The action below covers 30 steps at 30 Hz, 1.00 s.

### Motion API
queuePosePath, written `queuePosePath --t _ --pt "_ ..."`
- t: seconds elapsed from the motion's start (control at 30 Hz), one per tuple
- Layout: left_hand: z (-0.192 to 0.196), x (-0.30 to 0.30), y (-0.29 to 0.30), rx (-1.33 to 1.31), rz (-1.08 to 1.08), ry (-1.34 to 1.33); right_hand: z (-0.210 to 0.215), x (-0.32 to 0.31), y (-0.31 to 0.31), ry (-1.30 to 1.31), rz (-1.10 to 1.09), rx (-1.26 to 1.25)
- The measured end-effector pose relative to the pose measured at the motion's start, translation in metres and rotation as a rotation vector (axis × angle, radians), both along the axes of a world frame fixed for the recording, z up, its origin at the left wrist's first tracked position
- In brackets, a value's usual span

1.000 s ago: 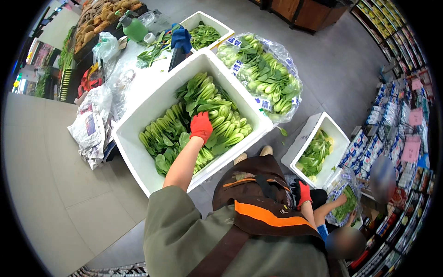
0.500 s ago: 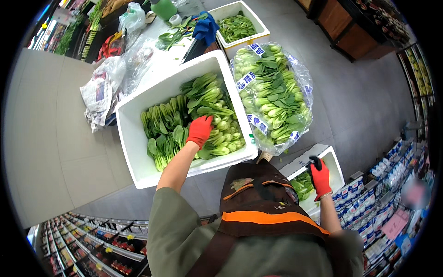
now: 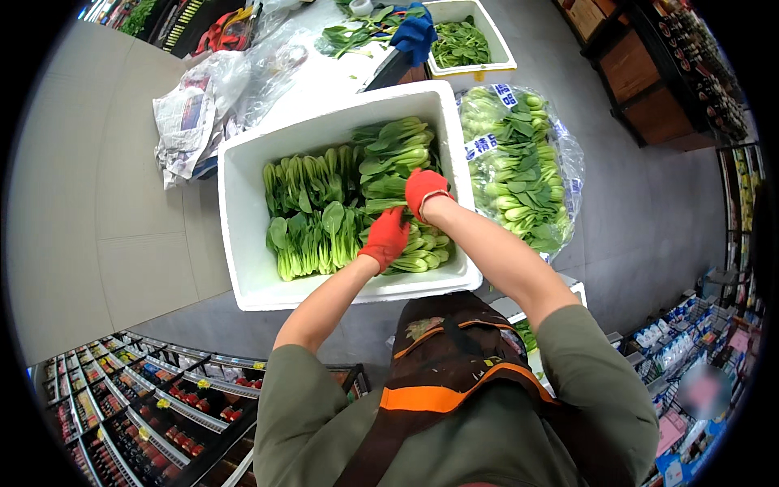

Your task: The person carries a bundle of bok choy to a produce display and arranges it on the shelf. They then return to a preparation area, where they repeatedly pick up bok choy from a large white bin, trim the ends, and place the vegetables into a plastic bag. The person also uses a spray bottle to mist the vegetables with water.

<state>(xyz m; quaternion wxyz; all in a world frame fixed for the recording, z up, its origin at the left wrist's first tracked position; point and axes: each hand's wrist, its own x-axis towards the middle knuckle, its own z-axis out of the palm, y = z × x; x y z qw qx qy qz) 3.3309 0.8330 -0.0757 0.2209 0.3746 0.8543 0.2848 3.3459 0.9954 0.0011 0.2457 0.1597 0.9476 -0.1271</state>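
A: What's hidden or hard to make out?

B: Both hands wear red gloves, so finger detail is poor. The left hand [image 3: 385, 237] lies on the rows of green bok choy with pale stems [image 3: 349, 203], fingers pressed together & curled down into the leaves; tips buried, so can't tell if it grips a bunch. The right hand [image 3: 423, 191] sits just beside it, nearer the box's right wall, fingers bent down onto the greens; whether they pinch anything, can't tell. The person's chest, w/ a dark apron with orange trim [image 3: 454, 381], covers the floor below the box. A second white box [image 3: 578, 290] is nearly all hidden behind the right arm.

A: Where are the greens?

B: Inside a large white foam box [image 3: 243, 243], packed in rows; its left strip is bare.

A: Packages, labels?

B: Right of the box, touching it: a clear plastic bag of more bok choy [image 3: 519, 170], w/ small white-and-blue labels along its left edge & top. Top centre: a smaller white foam tray of dark leafy greens [image 3: 462, 40], partly cut off, w/ a blue cloth [image 3: 414, 34] by its left rim. Top left: crumpled newspaper and clear plastic sheets [image 3: 203, 105]. Bottom left: store shelves of small bottles & jars [image 3: 146, 398], too small to read. Far right: shelves w/ packaged goods [image 3: 673, 349], bent by the lens.
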Motion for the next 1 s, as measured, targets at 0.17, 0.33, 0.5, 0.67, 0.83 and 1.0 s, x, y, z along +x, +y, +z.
queuePosePath --t 0.17,0.33,0.5,0.67,0.83,1.0 --pt "0.029 0.01 -0.018 -0.039 -0.142 0.0 -0.059 -0.009 0.009 -0.013 0.049 0.142" --pt "0.005 0.0 -0.022 -0.029 -0.345 0.118 -0.042 -0.027 0.009 0.166 0.198 0.261" --pt "0.019 0.006 -0.002 0.126 -0.341 0.132 0.004 -0.079 0.009 0.137 0.434 0.501" --pt "0.017 0.015 0.011 0.119 -0.284 -0.053 -0.042 -0.078 0.029 0.079 0.42 0.611" --pt "0.042 0.008 -0.005 0.172 -0.143 -0.231 0.022 -0.043 0.049 0.437 0.018 0.117" --pt "0.054 -0.025 0.034 0.206 -0.082 -0.039 0.068 0.052 0.05 0.851 -0.44 -0.183"
